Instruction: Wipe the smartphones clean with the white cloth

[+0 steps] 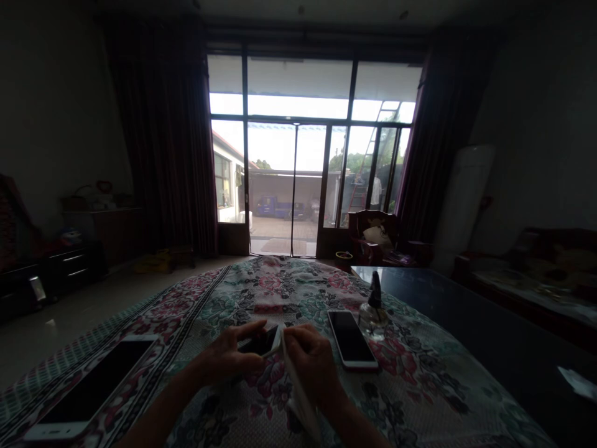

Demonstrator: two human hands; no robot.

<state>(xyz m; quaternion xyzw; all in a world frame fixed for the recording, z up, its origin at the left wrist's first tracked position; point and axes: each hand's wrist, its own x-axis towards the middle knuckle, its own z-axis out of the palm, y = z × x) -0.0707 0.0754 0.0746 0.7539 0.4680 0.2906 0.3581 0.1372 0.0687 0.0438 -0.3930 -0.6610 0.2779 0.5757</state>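
Observation:
Low in the middle of the head view, my left hand (226,356) grips a white-edged smartphone (261,341) between its thumb and fingers. My right hand (313,359) is closed on a pale, thin cloth (299,393), pinched at the phone's right end; the cloth's lower part trails down past the wrist. Right of that hand, a second smartphone (352,339) lies screen up. Beside it stands a clear spray bottle (373,317) with a black nozzle. At the lower left is a large white-framed phone or tablet (96,386), dark screen up.
A flowered cloth (219,407) covers the surface under the phones. To its right is a dark glossy table (433,305) with a whitish packet (577,381) at its edge. Farther back are a wooden armchair (373,236), curtains and a bright glass door (289,186). The room is dim.

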